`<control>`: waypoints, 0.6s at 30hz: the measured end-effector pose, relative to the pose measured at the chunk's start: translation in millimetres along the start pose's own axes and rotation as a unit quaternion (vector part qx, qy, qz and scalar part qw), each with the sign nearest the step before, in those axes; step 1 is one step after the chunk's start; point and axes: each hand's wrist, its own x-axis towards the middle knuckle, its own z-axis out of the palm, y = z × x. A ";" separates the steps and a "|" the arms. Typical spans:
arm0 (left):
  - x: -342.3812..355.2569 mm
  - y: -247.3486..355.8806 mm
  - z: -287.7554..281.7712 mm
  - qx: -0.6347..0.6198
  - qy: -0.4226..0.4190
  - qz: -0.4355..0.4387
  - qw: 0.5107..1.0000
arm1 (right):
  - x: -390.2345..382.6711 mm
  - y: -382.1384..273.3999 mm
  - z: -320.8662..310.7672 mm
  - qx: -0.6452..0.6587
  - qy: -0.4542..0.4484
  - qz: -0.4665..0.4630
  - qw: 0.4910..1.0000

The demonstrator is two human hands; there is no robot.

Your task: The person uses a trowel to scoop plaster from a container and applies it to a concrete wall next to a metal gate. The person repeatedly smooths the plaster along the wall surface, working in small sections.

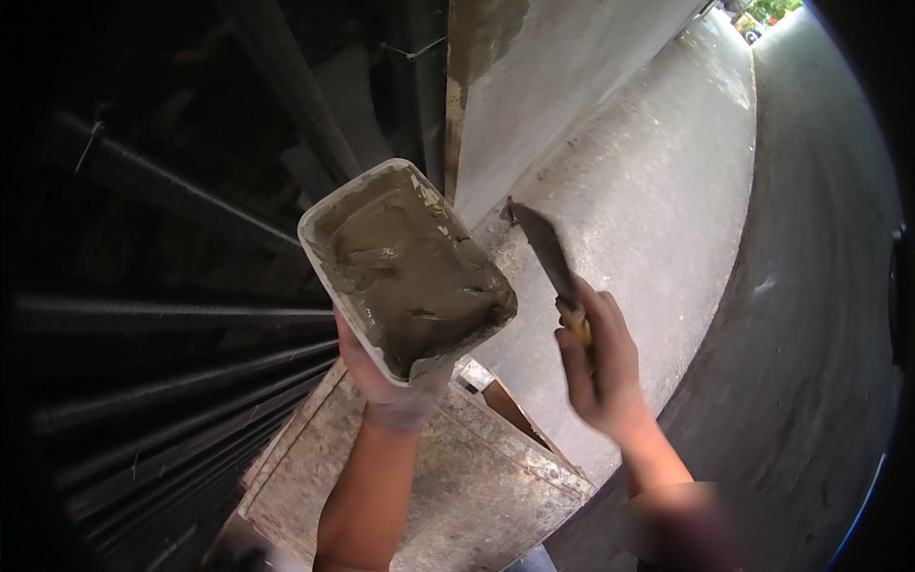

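A white rectangular tub (311,250) filled with wet grey-brown mortar (405,257) is held up by my left hand (396,391). That hand is closed around its underside and near end, and the tub hides most of its fingers. To the right, my right hand (602,357) grips the yellowish handle of a trowel (548,243). The trowel's dark narrow blade points up and to the left, apart from the tub. Mortar is smeared along the tub's inner walls and rim.
Below the tub stands a worn, stained wooden board or platform (477,486) with a gap at its right edge. A pale plastered wall (543,76) rises at the top, beside a grey floor strip (658,181). Dark ribbed sheeting (191,315) fills the left.
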 end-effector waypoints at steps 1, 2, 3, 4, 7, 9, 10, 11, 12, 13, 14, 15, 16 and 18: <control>1.6 2.6 1.6 0.022 0.004 0.008 1.000 | -1.9 -10.1 7.2 -0.057 0.009 -0.044 0.997; 3.2 4.7 3.4 0.036 0.009 0.013 0.999 | -9.1 -18.9 12.5 -0.113 0.020 -0.087 0.990; 5.8 8.1 4.4 0.045 0.011 0.014 0.999 | -16.2 -23.0 21.7 -0.165 0.037 -0.106 0.980; 7.7 11.8 5.4 0.044 0.015 0.012 0.999 | -17.8 -33.1 19.4 -0.213 0.002 -0.129 0.968; 10.5 19.9 7.5 -0.024 0.032 -0.024 0.999 | -41.0 -24.5 24.4 -0.216 -0.079 -0.124 0.965; 10.4 25.1 7.4 -0.154 0.051 -0.084 0.983 | -50.0 -24.5 14.8 -0.204 -0.101 -0.117 0.967; 12.2 26.7 6.8 -0.237 0.061 -0.120 0.962 | -53.8 -24.6 10.8 -0.198 -0.112 -0.112 0.967; 14.6 27.8 8.4 -0.321 0.067 -0.155 0.932 | -57.6 -25.3 6.4 -0.199 -0.117 -0.106 0.967; 16.6 28.4 10.1 -0.402 0.072 -0.189 0.893 | -61.3 -25.5 2.7 -0.199 -0.121 -0.099 0.967; 17.2 28.5 11.7 -0.417 0.068 -0.184 0.887 | -64.0 -25.3 -0.4 -0.199 -0.126 -0.093 0.967; 16.2 28.4 12.9 -0.431 0.063 -0.179 0.882 | -66.6 -23.4 -1.7 -0.199 -0.114 -0.095 0.969; 13.6 25.9 14.3 -0.415 0.054 -0.156 0.895 | -69.2 -19.8 -2.0 -0.198 -0.102 -0.097 0.970; 11.3 23.6 16.2 -0.399 0.046 -0.132 0.906 | -70.1 -14.9 -2.7 -0.197 -0.091 -0.099 0.971; 5.2 15.0 16.3 -0.345 0.033 -0.091 0.934 | -69.4 1.2 -13.4 -0.204 -0.110 -0.140 0.963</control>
